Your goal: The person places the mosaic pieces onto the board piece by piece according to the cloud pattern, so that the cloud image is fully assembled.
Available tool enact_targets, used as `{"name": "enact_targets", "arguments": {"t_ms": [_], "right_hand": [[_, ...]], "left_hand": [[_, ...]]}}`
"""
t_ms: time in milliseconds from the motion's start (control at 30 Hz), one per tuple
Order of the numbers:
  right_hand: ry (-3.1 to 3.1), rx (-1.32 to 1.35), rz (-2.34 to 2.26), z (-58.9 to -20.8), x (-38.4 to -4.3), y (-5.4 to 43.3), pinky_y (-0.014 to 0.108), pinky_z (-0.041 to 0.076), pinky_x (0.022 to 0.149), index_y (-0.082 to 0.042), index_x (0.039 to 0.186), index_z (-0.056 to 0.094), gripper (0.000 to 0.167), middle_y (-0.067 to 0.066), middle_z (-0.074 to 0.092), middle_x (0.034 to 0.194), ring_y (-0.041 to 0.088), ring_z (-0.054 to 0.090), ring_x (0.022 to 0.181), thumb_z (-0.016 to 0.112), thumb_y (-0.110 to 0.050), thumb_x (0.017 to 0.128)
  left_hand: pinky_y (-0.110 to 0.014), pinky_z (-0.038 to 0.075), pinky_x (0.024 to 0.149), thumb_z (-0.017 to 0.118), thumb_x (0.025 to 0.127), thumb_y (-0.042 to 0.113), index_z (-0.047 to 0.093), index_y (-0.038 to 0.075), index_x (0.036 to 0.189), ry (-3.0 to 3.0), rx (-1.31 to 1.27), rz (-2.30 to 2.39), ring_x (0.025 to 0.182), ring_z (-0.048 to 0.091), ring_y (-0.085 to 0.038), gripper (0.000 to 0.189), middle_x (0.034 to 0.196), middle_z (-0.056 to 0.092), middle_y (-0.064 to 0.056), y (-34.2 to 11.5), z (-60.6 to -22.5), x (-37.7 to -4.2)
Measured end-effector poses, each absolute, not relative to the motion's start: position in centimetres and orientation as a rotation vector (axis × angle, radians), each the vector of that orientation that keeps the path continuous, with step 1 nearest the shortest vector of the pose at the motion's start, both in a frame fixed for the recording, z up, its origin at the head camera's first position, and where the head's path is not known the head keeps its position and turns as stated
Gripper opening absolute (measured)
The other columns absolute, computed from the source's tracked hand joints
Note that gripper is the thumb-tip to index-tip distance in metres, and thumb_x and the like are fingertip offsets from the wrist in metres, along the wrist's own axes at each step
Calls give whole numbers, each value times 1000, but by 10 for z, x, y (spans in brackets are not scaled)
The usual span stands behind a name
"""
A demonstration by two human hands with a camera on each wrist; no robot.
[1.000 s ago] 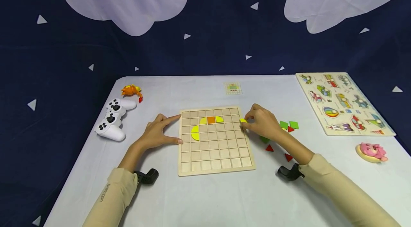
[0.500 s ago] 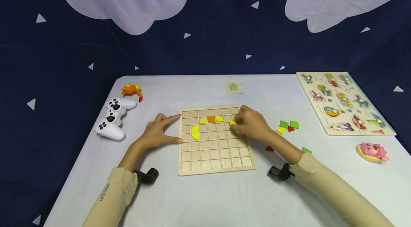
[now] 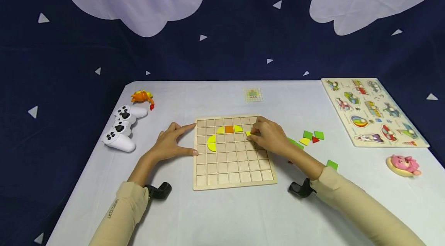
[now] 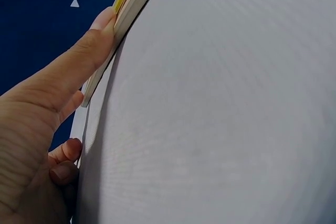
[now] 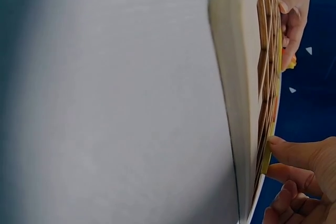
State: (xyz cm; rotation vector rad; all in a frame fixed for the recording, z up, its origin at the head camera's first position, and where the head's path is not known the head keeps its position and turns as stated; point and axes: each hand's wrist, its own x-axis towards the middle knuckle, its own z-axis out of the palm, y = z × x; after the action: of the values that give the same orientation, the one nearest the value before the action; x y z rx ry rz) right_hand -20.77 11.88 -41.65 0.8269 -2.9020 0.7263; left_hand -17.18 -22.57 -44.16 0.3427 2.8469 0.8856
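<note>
A wooden grid board [image 3: 227, 168] lies mid-table in the head view. My left hand [image 3: 169, 143] rests along its left edge, thumb and index finger spread straight against the rim. From the right, my right hand [image 3: 271, 136] reaches over the board and pinches a small yellow piece [image 3: 248, 133] between thumb and index finger, close over the upper right cells. In the right wrist view that yellow piece [image 5: 266, 160] stands on edge at the board's surface. An orange square [image 3: 229, 129] sits in the grid between yellow rounded pieces [image 3: 238, 128], with a yellow half-circle shape [image 3: 211, 143] lower left.
Right of the board lie green squares [image 3: 318, 135], a yellow piece [image 3: 304, 141] and a red triangle [image 3: 315, 139]. A pattern card [image 3: 253, 94] lies behind it. A white game controller [image 3: 123, 128] and orange toy [image 3: 141, 97] sit left; a picture puzzle [image 3: 373, 112] and pink figure [image 3: 403, 165] sit right.
My right hand has carried the yellow piece leftward from the board's right edge to over the upper right cells. The left hand has stayed at the left edge.
</note>
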Motion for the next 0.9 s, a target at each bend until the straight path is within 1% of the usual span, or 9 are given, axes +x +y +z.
{"name": "enact_targets", "arguments": {"t_ms": [167,400,633,900], "right_hand": [[-2884,822,749,-417,-207,118,31,44,60,-6,77,73,16,3,59,80,13,50,65,83,-18,81],[-2937,768,784,-415,-206,112,32,44,62,-10,69,70,19,2,59,79,14,50,66,83,-20,81],[-2970,714,802,-414,-203,112,35,46,66,-8,74,73,18,3,59,81,16,53,70,82,-21,82],[-2957,765,731,-413,-201,113,32,48,64,-5,85,76,20,5,61,88,16,55,71,80,-24,84]], "left_hand": [[-40,27,83,87,69,52,46,26,150,2847,346,896,95,42,-21,94,105,44,-7,-225,-441,-172],[-40,27,82,86,69,53,46,27,150,2847,342,893,94,41,-21,94,105,43,-7,-225,-441,-172],[-41,27,84,86,68,54,45,28,150,2849,334,882,95,42,-21,95,105,44,-7,-225,-441,-171],[-40,27,83,86,68,54,45,27,150,2842,320,892,94,42,-23,95,106,44,-8,-224,-442,-171]]}}
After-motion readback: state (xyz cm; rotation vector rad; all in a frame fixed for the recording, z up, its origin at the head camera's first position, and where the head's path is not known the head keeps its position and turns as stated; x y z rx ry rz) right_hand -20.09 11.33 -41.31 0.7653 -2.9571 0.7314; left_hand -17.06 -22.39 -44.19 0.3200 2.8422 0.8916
